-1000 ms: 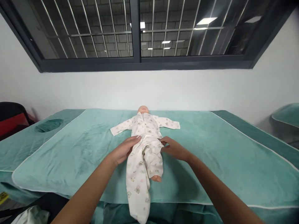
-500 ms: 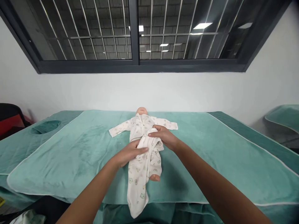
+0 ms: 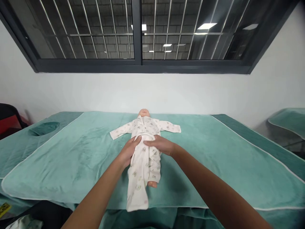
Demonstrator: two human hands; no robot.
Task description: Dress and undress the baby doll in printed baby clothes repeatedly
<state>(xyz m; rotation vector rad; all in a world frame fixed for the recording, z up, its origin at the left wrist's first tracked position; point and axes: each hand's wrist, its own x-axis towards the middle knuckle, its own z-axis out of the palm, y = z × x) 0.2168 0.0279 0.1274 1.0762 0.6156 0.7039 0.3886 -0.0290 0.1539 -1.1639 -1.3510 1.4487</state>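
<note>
A baby doll (image 3: pixel 144 112) lies on its back, head toward the wall, in a white printed top (image 3: pixel 146 125) with both sleeves spread out. White printed pants (image 3: pixel 138 178) cover its lower body. One foot shows at the right cuff, while the left leg of the pants hangs long and flat with no foot visible. My left hand (image 3: pixel 130 149) grips the waistband at the doll's left-hand side in view, thumb on top. On the opposite side my right hand (image 3: pixel 162 144) is closed on the waistband too, its thumb across the front. The fingers beneath the cloth are hidden.
A green plush cover (image 3: pixel 214 165) spreads over the bed, which has a face hole (image 3: pixel 45 128) at the left. Behind stands a white wall with a barred window (image 3: pixel 140 66). A black and red chair (image 3: pixel 10 122) is at far left, a patterned cloth (image 3: pixel 26 222) at bottom left.
My right hand went from the side of the pants to over their front, then back to the right side of the waistband. The waistband moved up, and the loose pant leg's end drew farther up.
</note>
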